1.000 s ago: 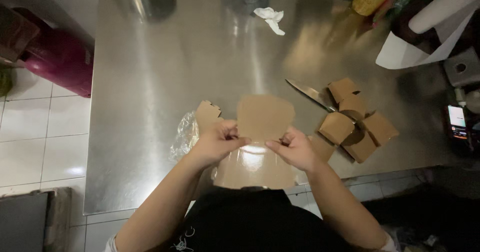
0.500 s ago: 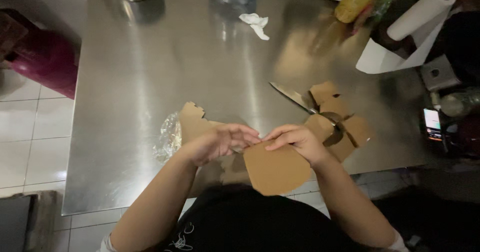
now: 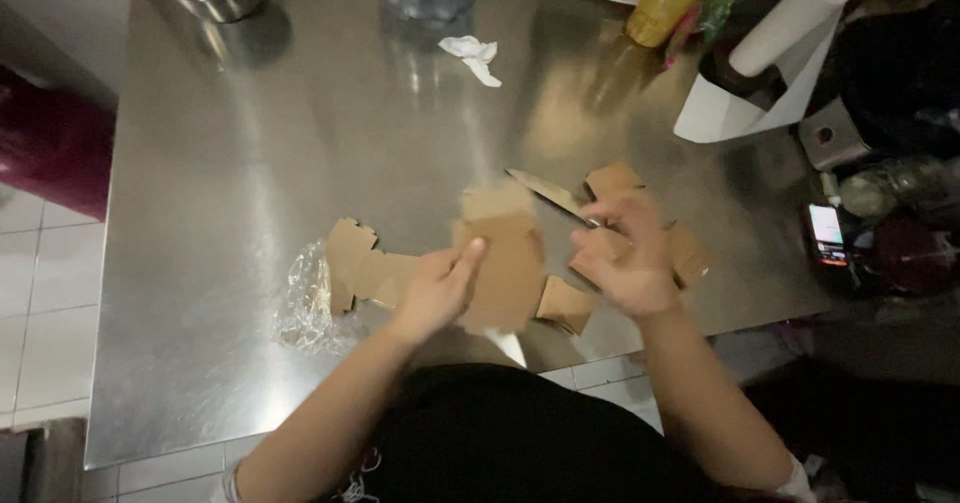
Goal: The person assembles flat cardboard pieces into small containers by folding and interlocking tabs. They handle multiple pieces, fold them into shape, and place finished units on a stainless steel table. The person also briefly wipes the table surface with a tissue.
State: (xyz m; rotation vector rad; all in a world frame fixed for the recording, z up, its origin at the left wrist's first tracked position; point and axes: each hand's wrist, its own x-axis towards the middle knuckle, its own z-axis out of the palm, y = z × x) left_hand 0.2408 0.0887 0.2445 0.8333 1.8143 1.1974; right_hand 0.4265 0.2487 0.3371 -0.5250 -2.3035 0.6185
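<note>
The left hand [image 3: 437,288] holds a brown card piece [image 3: 500,263] near the front edge of the bench [image 3: 250,163]. Its fingers are closed on the card's left side, with the thumb on top. Half a second ago both hands gripped this card together, low over the front edge. Now the right hand [image 3: 615,258] has let go and moved to the right, so the card hangs in one hand only. The right hand is curled loosely over the knife [image 3: 545,195] and the cut card bits [image 3: 690,253] lying there. The picture is blurred, so I cannot tell if it has hold of the knife handle or is only touching it. It looks as if the folding with two hands has stopped for now and the cutting tool is wanted. Another flat card [image 3: 360,263] lies to the left, just beside a crumpled clear wrap [image 3: 305,308]. A small card scrap [image 3: 565,305] lies near the front edge. At the back edge is a bit of white paper [image 3: 472,56], and a paper roll [image 3: 785,25] stands at the far right corner.
</note>
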